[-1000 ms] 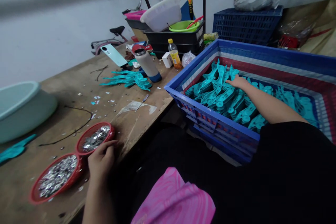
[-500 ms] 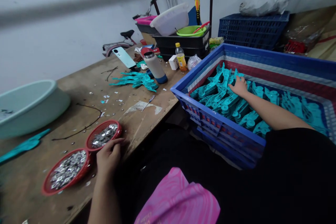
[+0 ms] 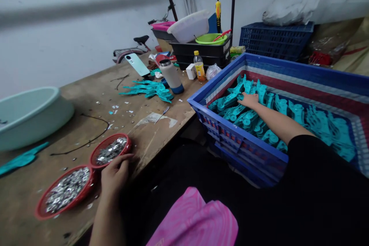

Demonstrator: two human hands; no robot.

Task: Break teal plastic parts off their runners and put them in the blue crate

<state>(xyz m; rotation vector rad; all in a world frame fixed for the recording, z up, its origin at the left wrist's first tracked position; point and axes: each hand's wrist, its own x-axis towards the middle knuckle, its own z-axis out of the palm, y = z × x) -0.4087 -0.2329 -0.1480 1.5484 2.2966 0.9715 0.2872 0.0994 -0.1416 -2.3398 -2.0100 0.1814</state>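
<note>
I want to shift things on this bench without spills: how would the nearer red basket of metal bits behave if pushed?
The nearer red basket would probably slide upright, being low and wide. Its heaped metal bits likely make it heavy for its size, and loose top ones might spill.

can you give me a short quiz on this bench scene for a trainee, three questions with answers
1. True or false: the left hand is inside the pale green tub.
2. Multiple choice: where is the right hand?
a) On the pale phone
b) In the blue crate, at the teal pieces
c) Around the bottle with the yellow cap
3. Fill in the blank: the bottle with the yellow cap stands between a small white box and a ______.

Key:
1. False; it is at the table's edge, beside the red baskets.
2. b
3. clear plastic bag
</note>
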